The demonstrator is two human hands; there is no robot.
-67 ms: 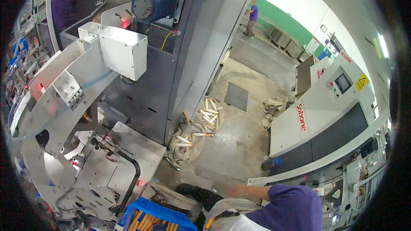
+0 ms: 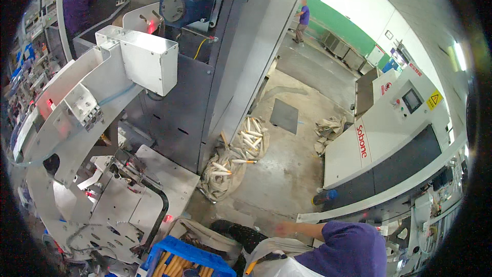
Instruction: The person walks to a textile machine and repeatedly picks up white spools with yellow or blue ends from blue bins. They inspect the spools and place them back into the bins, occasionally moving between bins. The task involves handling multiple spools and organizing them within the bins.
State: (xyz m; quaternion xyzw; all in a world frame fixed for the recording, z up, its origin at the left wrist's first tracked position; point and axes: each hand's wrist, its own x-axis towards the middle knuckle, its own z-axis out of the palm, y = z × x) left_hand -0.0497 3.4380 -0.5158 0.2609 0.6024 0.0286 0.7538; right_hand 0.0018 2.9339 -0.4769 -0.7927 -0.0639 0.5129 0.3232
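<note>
My right arm in a purple sleeve comes in from the lower right and reaches left over a white apron. My right hand is blurred above the concrete floor, near a dark bag opening; whether it holds anything is unclear. My left hand is out of view. A blue crate with several tan tubes sits at the bottom edge, left of the hand.
A grey metal winding machine fills the left. A white sack with cream tubes lies on the floor beside a dark cabinet. A white machine with a screen stands right. Two people in purple work far off.
My right hand has shifted slightly to the left. Nothing else has visibly moved.
</note>
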